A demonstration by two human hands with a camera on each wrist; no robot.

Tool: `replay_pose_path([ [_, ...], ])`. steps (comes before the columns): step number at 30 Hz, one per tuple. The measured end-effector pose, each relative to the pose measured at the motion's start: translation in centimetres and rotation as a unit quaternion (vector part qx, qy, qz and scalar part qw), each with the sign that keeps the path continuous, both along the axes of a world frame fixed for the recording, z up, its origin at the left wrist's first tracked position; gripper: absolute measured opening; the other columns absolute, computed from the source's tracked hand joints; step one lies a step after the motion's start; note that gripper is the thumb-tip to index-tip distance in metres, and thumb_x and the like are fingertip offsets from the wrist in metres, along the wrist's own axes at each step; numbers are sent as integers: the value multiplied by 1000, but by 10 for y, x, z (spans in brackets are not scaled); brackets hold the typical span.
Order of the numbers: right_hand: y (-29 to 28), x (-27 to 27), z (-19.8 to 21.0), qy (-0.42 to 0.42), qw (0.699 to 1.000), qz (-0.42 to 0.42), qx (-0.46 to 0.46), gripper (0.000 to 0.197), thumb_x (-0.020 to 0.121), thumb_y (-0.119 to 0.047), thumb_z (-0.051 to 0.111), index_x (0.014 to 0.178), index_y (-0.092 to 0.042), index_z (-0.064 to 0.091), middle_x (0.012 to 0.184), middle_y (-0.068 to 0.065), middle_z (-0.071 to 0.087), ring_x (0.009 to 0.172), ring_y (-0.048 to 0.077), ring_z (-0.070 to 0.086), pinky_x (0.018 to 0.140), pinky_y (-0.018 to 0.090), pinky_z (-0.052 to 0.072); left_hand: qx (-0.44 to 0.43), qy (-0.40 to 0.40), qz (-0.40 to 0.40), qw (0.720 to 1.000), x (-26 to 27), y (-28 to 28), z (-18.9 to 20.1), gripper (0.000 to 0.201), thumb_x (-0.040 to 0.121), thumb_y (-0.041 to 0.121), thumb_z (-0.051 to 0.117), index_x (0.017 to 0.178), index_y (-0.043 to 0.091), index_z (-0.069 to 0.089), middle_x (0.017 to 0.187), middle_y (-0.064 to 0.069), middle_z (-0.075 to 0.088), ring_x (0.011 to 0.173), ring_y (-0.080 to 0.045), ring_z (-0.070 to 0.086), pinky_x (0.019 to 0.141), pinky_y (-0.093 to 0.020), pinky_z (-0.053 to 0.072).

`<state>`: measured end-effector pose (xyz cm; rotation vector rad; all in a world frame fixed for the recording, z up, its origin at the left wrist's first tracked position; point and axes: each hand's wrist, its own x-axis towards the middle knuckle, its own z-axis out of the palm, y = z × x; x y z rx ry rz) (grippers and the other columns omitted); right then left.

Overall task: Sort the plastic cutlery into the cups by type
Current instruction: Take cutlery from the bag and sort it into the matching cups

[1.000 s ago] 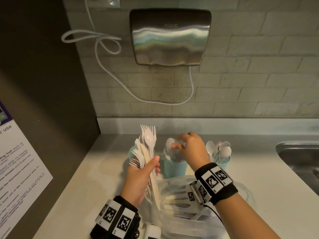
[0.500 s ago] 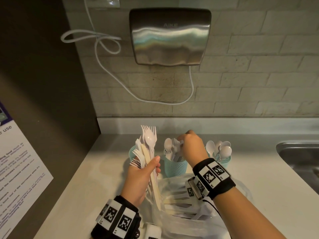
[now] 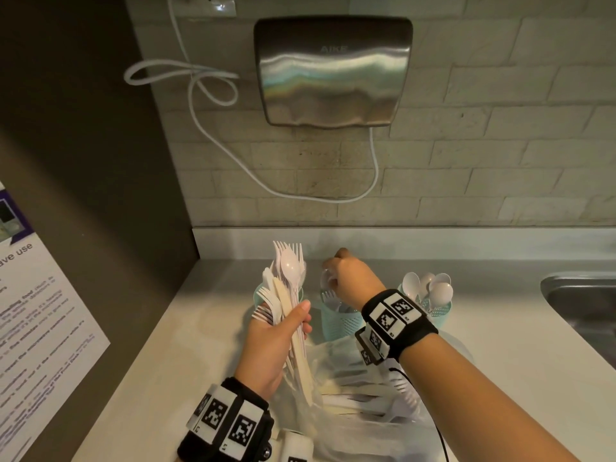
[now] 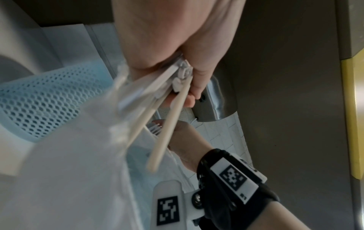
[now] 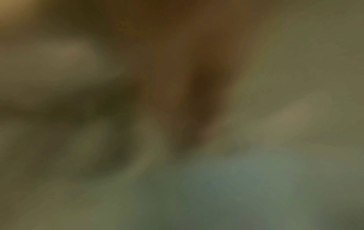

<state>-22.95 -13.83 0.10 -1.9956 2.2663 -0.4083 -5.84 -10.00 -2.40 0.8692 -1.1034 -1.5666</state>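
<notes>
The left hand point(image 3: 276, 341) is gripping a mixed bundle of white and cream plastic cutlery point(image 3: 289, 295), its fingers curled round the handles, holding it upright above the pale worktop point(image 3: 206, 315). The right hand point(image 3: 350, 278) is reaching over the middle teal mesh cup point(image 3: 336, 321); its fingers are bent downward, but whether they are pinching anything I cannot tell, the wrist view being all blur. A left teal mesh cup point(image 3: 258, 291) is standing behind the bundle. The right teal mesh cup point(image 3: 441, 310) is holding white plastic spoons point(image 3: 430, 288). A clear plastic bag point(image 3: 350, 395) with more cutlery is lying nearest me.
</notes>
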Motion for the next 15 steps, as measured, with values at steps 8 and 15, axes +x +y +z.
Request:
replay_pose_path([
  [8, 14, -6, 14, -114, 990, -12, -86, 19, 84, -12, 53, 100, -11, 65, 96, 13, 70, 84, 31, 65, 66, 30, 46, -10, -5, -2, 1000, -4, 1, 1, 20, 84, 8, 66, 102, -1, 64, 67, -6, 60, 57, -12, 57, 64, -30, 49],
  [15, 23, -19, 29, -163, 970, -5, -182, 19, 89, -19, 55, 108, -21, 59, 97, 6, 66, 88, 22, 60, 72, 26, 42, -17, -5, -25, 1000, -9, 5, 3, 16, 84, 10, 66, 97, 0, 65, 68, -7, 60, 62, -17, 56, 64, -29, 49],
])
